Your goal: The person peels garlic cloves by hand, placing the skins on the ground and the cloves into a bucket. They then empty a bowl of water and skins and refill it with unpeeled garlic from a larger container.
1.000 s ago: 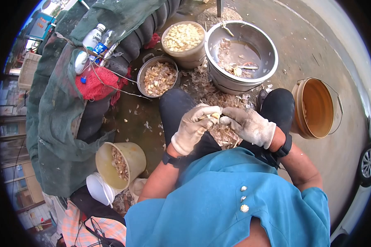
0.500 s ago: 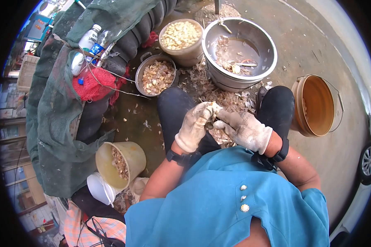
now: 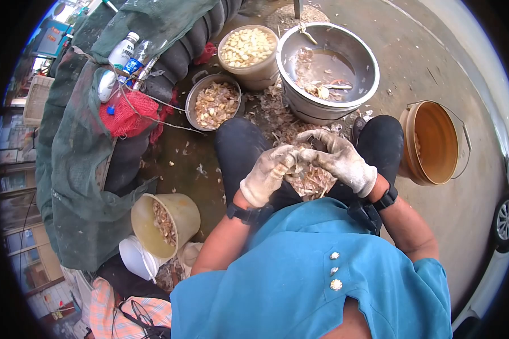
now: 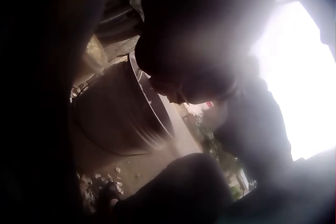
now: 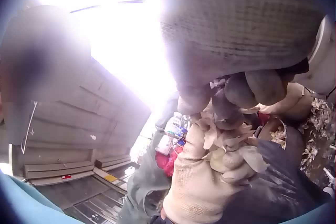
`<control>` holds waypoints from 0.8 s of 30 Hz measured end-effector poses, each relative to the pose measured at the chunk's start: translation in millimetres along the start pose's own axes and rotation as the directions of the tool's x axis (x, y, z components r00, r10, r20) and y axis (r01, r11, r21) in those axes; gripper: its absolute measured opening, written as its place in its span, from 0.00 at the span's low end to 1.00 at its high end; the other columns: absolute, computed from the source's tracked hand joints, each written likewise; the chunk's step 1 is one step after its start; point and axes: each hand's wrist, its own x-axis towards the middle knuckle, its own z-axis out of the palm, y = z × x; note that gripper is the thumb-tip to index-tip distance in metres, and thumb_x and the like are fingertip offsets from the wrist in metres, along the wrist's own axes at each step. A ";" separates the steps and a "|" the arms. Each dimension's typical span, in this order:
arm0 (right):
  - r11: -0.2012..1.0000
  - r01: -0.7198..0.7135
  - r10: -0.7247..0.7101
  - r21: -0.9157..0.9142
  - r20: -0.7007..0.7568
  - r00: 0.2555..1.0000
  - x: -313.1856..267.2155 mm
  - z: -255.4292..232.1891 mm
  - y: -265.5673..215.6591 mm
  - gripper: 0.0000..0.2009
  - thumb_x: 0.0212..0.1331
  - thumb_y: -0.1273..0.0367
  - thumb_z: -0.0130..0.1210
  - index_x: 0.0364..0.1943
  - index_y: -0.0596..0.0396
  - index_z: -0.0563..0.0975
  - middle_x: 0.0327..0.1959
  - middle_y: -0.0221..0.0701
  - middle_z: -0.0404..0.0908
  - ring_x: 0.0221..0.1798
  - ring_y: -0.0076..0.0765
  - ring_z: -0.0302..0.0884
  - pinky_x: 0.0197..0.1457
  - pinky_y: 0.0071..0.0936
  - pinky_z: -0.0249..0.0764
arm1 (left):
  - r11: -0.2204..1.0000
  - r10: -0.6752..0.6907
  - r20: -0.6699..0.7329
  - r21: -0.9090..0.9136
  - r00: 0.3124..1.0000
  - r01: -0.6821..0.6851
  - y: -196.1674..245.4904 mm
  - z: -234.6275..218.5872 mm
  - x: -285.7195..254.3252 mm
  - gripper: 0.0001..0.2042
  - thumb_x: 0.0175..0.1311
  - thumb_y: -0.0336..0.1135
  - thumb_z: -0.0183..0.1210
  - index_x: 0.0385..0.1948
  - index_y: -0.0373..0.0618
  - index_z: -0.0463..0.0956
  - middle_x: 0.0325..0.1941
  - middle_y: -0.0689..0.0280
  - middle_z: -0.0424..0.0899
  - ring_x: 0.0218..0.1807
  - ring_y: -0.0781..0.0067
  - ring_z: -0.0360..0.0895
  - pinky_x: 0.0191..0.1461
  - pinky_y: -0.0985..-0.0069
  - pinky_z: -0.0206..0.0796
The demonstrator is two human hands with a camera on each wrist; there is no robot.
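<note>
Both hands wear dirty whitish work gloves and meet above the lap in the head view. My left hand (image 3: 270,174) grips garlic (image 5: 217,159), its fingers curled round it in the right wrist view. Thin papery skin (image 5: 255,158) sticks out around the clove. From the other side, my right hand (image 3: 344,163) works at the same garlic, thumb against it and index finger arched apart. Its darkened fingertips (image 5: 227,115) bend down onto the skin. Much of the garlic is hidden between the gloves, and the left wrist view is too dark to show it.
Ahead stand a tub of peeled cloves (image 3: 247,50), a pot of garlic pieces (image 3: 214,105) and a metal basin (image 3: 371,85) with murky water and skins. A brown bucket (image 3: 439,144) lies tipped at right, a cream bucket (image 3: 185,217) at left. Skins (image 3: 277,116) litter the ground.
The right hand's index finger has lifted and spread away from the thumb. The left hand has turned slightly, and the pale garlic seen earlier at its fingertips is less visible.
</note>
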 end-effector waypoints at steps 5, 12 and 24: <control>0.984 -0.135 0.121 0.119 0.121 0.985 1.4 -3.4 13.4 0.14 0.66 0.60 0.60 0.43 0.57 0.77 0.33 0.22 0.76 0.37 0.14 0.68 0.40 0.19 0.69 | 0.995 0.025 0.086 0.092 0.996 -0.033 -5.0 -3.7 -0.1 0.29 0.67 0.62 0.53 0.49 0.41 0.77 0.35 0.69 0.81 0.34 0.80 0.79 0.32 0.85 0.64; 0.916 -0.332 0.327 0.225 0.063 0.943 -1.6 -8.4 -2.8 0.13 0.65 0.59 0.59 0.31 0.52 0.73 0.25 0.19 0.70 0.26 0.13 0.62 0.27 0.16 0.59 | 0.991 -0.071 -0.020 -0.115 0.997 0.068 -3.0 -8.2 2.2 0.26 0.70 0.61 0.50 0.46 0.42 0.74 0.35 0.67 0.81 0.34 0.81 0.76 0.34 0.84 0.65; 0.940 -0.336 0.331 -0.053 -0.081 0.940 -6.7 4.8 -5.1 0.15 0.65 0.59 0.59 0.33 0.58 0.73 0.23 0.26 0.70 0.28 0.17 0.65 0.31 0.24 0.66 | 0.997 -0.049 -0.023 -0.064 0.999 0.048 1.8 1.7 4.5 0.14 0.67 0.34 0.57 0.49 0.36 0.75 0.46 0.63 0.83 0.46 0.79 0.77 0.50 0.80 0.70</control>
